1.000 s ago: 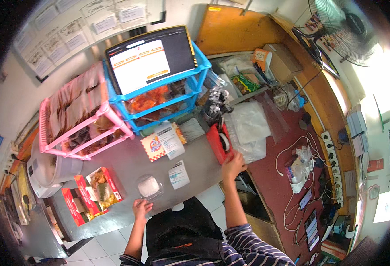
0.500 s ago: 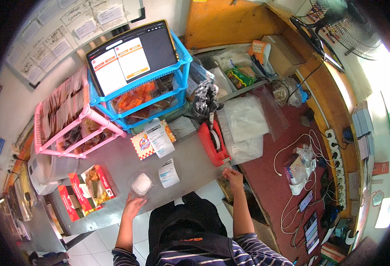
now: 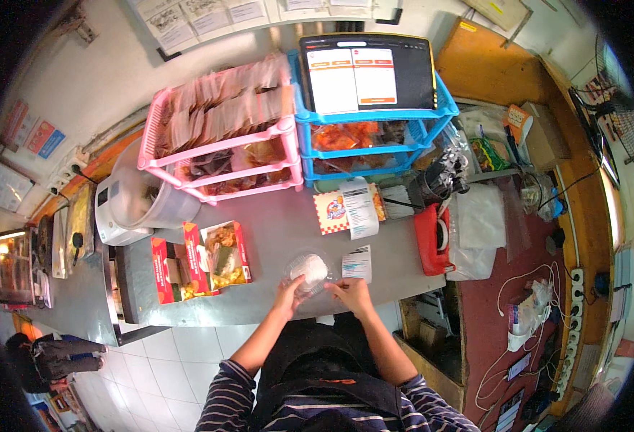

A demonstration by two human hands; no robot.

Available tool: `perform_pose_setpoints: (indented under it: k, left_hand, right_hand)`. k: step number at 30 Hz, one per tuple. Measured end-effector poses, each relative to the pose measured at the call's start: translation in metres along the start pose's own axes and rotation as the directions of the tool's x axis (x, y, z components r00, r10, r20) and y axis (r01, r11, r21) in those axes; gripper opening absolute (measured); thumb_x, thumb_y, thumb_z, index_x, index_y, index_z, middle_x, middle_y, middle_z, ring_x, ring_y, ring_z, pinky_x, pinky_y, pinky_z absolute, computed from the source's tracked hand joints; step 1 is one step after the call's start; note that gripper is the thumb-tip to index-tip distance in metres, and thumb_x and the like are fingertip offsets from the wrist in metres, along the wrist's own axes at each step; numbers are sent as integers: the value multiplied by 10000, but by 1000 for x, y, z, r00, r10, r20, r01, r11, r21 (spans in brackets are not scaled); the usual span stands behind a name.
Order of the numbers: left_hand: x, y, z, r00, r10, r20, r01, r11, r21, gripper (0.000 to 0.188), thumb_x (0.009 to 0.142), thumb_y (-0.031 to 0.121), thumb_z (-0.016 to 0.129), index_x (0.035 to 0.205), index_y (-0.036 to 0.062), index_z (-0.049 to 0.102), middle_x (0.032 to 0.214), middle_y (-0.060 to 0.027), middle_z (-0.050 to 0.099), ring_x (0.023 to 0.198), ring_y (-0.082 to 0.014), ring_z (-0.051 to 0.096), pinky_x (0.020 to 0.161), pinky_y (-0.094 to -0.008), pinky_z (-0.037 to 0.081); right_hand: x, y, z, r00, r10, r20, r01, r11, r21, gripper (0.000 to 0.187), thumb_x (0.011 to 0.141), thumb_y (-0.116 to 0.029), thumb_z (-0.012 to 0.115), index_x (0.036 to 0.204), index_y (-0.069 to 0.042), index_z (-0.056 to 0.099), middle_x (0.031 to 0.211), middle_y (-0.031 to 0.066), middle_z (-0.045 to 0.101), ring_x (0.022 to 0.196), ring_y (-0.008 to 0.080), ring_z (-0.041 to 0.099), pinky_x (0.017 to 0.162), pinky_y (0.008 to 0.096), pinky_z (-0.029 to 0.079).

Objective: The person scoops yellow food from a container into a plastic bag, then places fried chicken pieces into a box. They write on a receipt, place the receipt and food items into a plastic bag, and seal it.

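Note:
A clear plastic bowl [image 3: 298,267] with a rounded white mound inside, which looks like rice [image 3: 312,269], sits near the front edge of the steel table. My left hand [image 3: 289,297] grips its near-left rim. At the bowl's right rim my right hand [image 3: 351,296] has its fingertips pinched together; whatever is between them is too small to tell. Just behind my right hand lies a printed slip [image 3: 357,264]. Left of the bowl stand two open red boxes, one [image 3: 225,253] showing food in it, the other [image 3: 171,272] partly behind its flap.
A red tape dispenser [image 3: 430,241] stands at the right. Behind are a checkered box [image 3: 331,213] with a receipt [image 3: 361,209] on it, a blue rack [image 3: 377,147] topped by a screen [image 3: 413,75], and a pink rack [image 3: 293,155] of packets. A white-based appliance [image 3: 119,209] stands left.
My right hand has come from beside the tape dispenser to the bowl's right rim. My left hand has closed on the bowl. The view has turned left.

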State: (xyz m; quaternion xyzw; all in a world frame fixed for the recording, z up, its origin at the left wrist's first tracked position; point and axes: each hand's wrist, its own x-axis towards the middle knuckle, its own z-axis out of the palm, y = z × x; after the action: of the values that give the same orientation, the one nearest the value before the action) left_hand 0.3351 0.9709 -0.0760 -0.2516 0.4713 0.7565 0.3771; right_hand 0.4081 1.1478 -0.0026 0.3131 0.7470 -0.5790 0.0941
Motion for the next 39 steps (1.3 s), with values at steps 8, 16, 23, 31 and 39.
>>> perform_pose_setpoints:
  k: [8,16,23,31,39]
  left_hand:
    - [-77,28,33,976,-21,216,129,857,-499,468,840,360,568,1194,71,467,1125,-104,559,1026,-254,551,871,-405,468]
    - [-87,40,33,938,-51,342,247,792,-559,499,850,378,541,1240,82,448,1180,-94,548,1071,-268,543,910,-443,472]
    - [-69,21,34,963,-69,260,198,835,-514,522,828,418,550,1237,109,454,1202,-78,532,1091,-257,525,920,-456,453]
    - [-17,19,16,991,-136,-21,125,955,-267,544,816,473,521,1225,117,473,1150,-90,560,981,-268,570,820,-416,501]
    - [-4,9,48,995,-77,-59,53,941,-333,566,814,490,507,1221,98,476,1118,-89,564,949,-276,577,785,-400,510]
  right_hand:
    - [-6,4,52,976,-158,-153,208,885,416,381,700,-299,781,593,-75,492,593,-34,529,549,82,487,505,246,414]
    - [-6,1,48,984,142,106,-170,581,796,220,818,-219,678,870,-74,521,823,-14,555,699,88,511,658,263,462]
    - [-20,-12,21,844,-527,103,534,843,-61,609,857,-104,514,1398,-49,241,1439,197,246,1345,329,217,1089,403,178]
    - [165,3,-153,637,-700,-321,80,475,-876,184,721,-93,557,887,-74,634,853,85,646,847,283,582,711,388,444]
    - [102,-20,-219,720,-617,-319,380,734,-563,137,747,-103,639,860,-29,615,770,163,619,746,299,627,642,393,479]
